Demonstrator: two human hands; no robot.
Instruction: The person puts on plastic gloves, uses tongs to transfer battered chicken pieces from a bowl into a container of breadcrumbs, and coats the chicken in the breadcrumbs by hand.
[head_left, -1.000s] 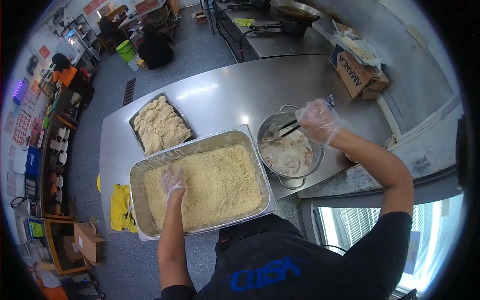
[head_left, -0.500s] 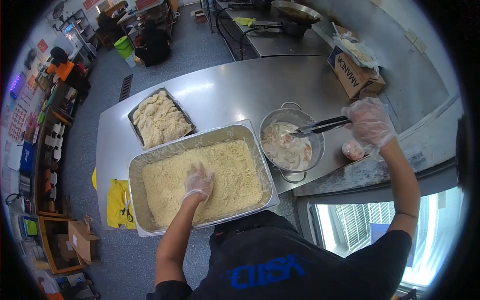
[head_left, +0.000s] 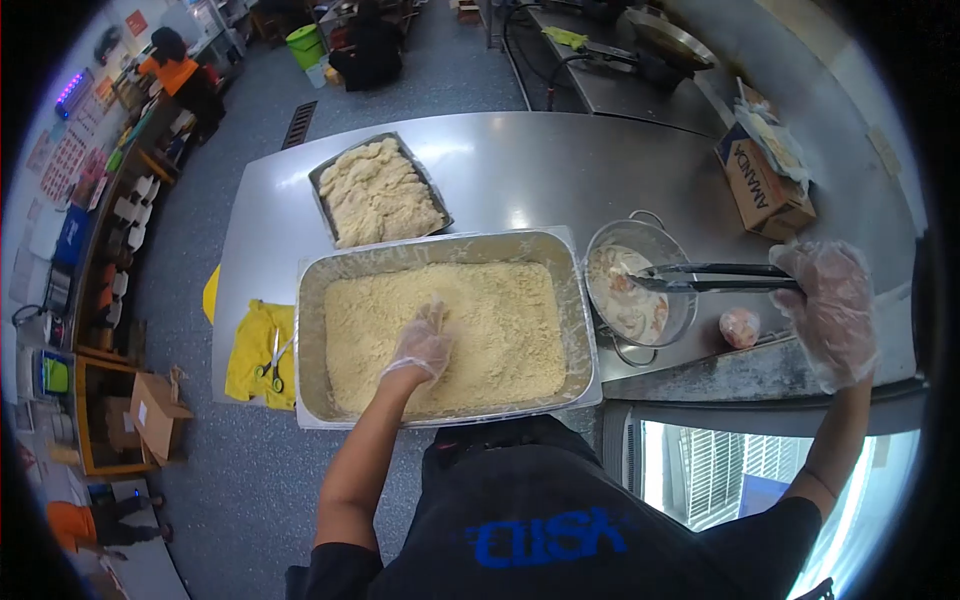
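Glare whitens the steel table (head_left: 560,170) while curved edges darken to black

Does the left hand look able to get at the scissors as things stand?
Probably yes: the left hand, seemingly empty, is in the crumbs, and the scissors lie uncovered on the yellow cloth; only the tray's wall stands between, and looks easy to clear.

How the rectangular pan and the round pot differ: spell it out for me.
The pan is rectangular; the pot is round. The pan is larger, the pot smaller. The pan holds dry-looking yellowish crumbs; the pot, a wet-looking whitish mixture. Both are metal and open-topped.
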